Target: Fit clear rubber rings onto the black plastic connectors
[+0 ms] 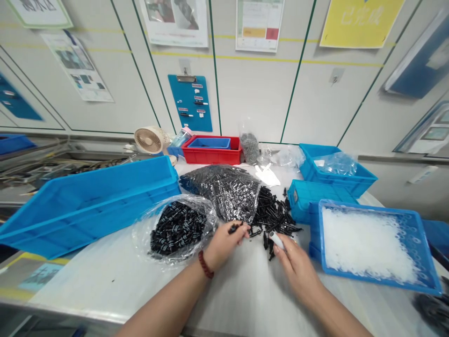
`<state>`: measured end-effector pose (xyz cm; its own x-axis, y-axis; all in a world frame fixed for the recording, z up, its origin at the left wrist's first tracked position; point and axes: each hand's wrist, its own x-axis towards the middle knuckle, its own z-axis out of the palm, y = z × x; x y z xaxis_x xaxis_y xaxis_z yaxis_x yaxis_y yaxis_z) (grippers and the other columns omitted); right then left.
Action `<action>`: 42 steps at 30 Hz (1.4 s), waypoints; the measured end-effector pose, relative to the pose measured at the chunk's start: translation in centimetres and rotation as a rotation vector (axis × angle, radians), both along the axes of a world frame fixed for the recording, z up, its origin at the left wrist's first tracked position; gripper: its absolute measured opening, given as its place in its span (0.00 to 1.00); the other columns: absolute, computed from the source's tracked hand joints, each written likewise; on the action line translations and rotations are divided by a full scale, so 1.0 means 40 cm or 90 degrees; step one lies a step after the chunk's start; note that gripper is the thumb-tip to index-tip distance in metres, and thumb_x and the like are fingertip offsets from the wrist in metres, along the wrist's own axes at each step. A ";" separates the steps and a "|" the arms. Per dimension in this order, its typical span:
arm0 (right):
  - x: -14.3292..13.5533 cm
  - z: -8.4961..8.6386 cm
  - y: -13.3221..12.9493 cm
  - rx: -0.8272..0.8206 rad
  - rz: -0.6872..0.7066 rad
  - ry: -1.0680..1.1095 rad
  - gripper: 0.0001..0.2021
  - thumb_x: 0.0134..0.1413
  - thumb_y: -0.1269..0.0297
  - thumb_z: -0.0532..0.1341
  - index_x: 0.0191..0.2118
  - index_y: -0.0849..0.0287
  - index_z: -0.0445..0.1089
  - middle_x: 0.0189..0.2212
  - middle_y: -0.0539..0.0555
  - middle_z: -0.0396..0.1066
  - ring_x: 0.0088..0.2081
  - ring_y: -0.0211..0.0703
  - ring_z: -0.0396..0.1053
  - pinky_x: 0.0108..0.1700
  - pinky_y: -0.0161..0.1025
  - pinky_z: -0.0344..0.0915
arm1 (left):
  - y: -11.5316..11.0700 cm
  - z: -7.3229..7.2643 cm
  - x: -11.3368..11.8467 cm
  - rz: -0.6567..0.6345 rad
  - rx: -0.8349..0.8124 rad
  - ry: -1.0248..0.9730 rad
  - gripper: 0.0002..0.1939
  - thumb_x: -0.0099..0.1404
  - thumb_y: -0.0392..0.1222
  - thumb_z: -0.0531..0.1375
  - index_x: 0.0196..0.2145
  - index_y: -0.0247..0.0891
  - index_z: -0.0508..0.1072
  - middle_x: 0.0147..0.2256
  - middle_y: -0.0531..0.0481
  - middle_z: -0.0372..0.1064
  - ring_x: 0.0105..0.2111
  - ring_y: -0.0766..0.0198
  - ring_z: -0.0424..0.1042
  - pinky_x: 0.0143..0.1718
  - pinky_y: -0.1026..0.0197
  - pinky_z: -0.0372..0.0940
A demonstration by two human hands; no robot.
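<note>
My left hand (227, 239), with a reddish-brown bracelet at the wrist, is closed around a small black plastic part (234, 228). In my right hand (294, 258) I grip a light grey cylindrical piece (277, 239), its rounded end pointing up and left. What lies under those fingers is hidden. Between and beyond the hands spreads a loose pile of slim black parts (271, 208). Behind my left hand a large clear bag (224, 189) full of black parts lies on its side. Left of that wrist, an open clear bag holds small black pieces (178, 227).
A long blue bin (94, 201) stands at left. To the right sits a blue tray (377, 278) of small translucent rings (365, 243), with further blue bins (315, 196) behind. Along the back are a red bin (212, 157), a fan (150, 140) and white gloves (268, 175).
</note>
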<state>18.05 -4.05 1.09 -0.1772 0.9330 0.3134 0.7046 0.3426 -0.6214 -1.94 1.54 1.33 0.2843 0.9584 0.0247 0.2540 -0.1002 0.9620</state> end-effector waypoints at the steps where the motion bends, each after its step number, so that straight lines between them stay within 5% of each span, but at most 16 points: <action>1: 0.000 -0.001 0.000 0.004 0.000 0.009 0.14 0.59 0.63 0.46 0.44 0.58 0.64 0.34 0.54 0.71 0.34 0.42 0.68 0.35 0.36 0.63 | -0.001 -0.006 0.008 -0.015 0.070 0.088 0.12 0.62 0.45 0.52 0.31 0.36 0.71 0.26 0.49 0.67 0.26 0.65 0.63 0.29 0.65 0.59; 5: -0.007 -0.001 -0.003 -0.026 0.004 0.023 0.16 0.58 0.62 0.47 0.49 0.58 0.62 0.42 0.57 0.70 0.41 0.44 0.68 0.41 0.39 0.64 | -0.012 -0.028 0.045 -0.054 0.207 0.376 0.16 0.59 0.34 0.53 0.45 0.40 0.69 0.36 0.46 0.69 0.36 0.58 0.66 0.39 0.60 0.59; 10: -0.013 0.005 -0.007 -0.026 0.030 0.020 0.16 0.60 0.60 0.45 0.48 0.57 0.63 0.44 0.56 0.69 0.45 0.43 0.66 0.45 0.39 0.63 | -0.015 -0.036 0.055 -0.078 0.228 0.481 0.09 0.59 0.30 0.52 0.32 0.36 0.71 0.29 0.44 0.66 0.33 0.57 0.66 0.36 0.60 0.59; 17: -0.011 0.017 -0.009 -0.056 0.005 -0.045 0.14 0.59 0.58 0.44 0.27 0.57 0.58 0.21 0.48 0.61 0.25 0.38 0.60 0.26 0.32 0.54 | -0.015 -0.014 0.035 -0.050 0.204 0.269 0.05 0.53 0.31 0.54 0.28 0.36 0.68 0.29 0.49 0.68 0.31 0.61 0.66 0.35 0.63 0.60; 26: -0.012 0.025 -0.009 -0.078 -0.006 -0.079 0.14 0.55 0.59 0.45 0.21 0.57 0.49 0.17 0.46 0.53 0.21 0.34 0.52 0.24 0.32 0.45 | -0.035 0.038 0.017 -0.051 0.049 -0.008 0.05 0.55 0.40 0.55 0.27 0.35 0.67 0.26 0.52 0.64 0.28 0.65 0.62 0.31 0.65 0.58; 32: -0.013 0.021 -0.006 -0.093 -0.007 -0.074 0.14 0.54 0.59 0.46 0.21 0.57 0.47 0.16 0.45 0.51 0.20 0.34 0.51 0.24 0.32 0.45 | -0.040 0.039 0.003 -0.029 0.026 -0.066 0.09 0.56 0.44 0.57 0.26 0.35 0.66 0.23 0.53 0.61 0.25 0.67 0.59 0.25 0.67 0.54; 42: -0.016 0.021 -0.006 -0.135 0.018 -0.073 0.13 0.54 0.59 0.45 0.22 0.57 0.49 0.18 0.46 0.53 0.21 0.35 0.52 0.25 0.32 0.46 | -0.056 0.045 0.015 -0.077 0.045 -0.031 0.10 0.59 0.45 0.56 0.31 0.34 0.71 0.28 0.48 0.72 0.26 0.64 0.64 0.28 0.64 0.58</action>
